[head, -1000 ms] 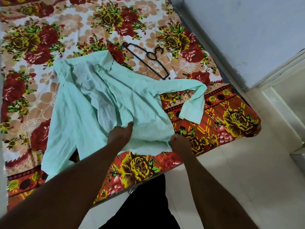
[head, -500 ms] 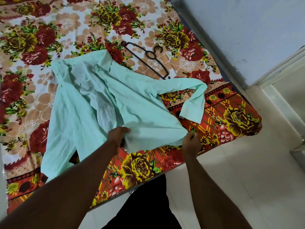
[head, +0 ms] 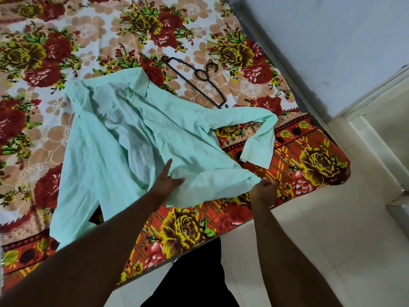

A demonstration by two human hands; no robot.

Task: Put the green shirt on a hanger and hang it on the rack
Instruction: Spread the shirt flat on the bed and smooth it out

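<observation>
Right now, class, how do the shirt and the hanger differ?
The shirt is pale green, crumpled cloth, spread wide; the hanger is a dark, thin frame. The left hand and right hand are on the shirt; neither touches the hanger. The shirt lies nearer the person, the hanger beyond its collar. Both lie on the bedsheet.

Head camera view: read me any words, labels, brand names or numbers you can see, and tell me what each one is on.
There is no readable text in this view.
Green shirt: plain fabric, no label or print showing.
Hanger: dark and bare, no marking visible.
Bedsheet: flower and check pattern only, no lettering.
Wall: blank, no sign.
</observation>
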